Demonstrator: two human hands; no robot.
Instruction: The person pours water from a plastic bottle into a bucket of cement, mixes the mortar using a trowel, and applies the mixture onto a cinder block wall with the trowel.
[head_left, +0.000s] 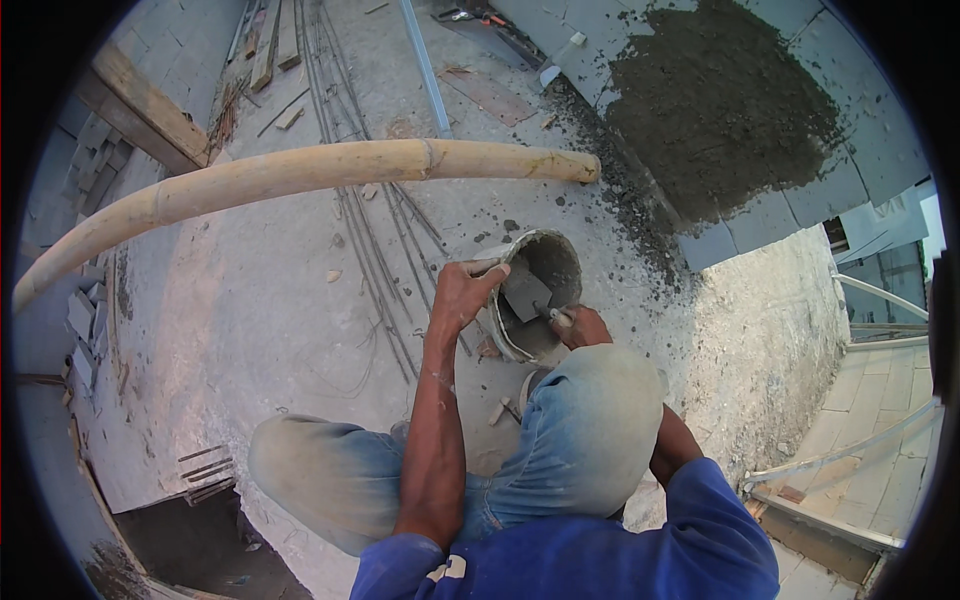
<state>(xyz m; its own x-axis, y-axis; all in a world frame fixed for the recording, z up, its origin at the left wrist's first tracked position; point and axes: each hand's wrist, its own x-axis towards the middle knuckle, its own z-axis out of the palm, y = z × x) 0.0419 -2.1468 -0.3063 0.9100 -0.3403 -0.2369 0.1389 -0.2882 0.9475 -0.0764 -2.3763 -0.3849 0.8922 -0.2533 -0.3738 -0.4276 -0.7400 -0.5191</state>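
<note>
A mortar-crusted bucket (572, 262) tilts on the concrete floor in front of my knees, its mouth facing me. My left hand (465, 292) is closed on the left side of its rim. In my right hand (584, 328) is the handle of a trowel, partly hidden by the fingers and my knee. The flat grey trowel blade (526, 297) is inside the bucket, against its inner wall. Some wet mortar seems to lie deeper in, but how much I cannot tell.
A thick bamboo pole (370, 160) crosses beyond the bucket. Long steel rods (375, 250) lie to its left. Wet mortar (715, 110) covers part of the block wall at right. A dark floor opening (195, 545) is at lower left; a small light-handled tool (499, 411) lies near my foot.
</note>
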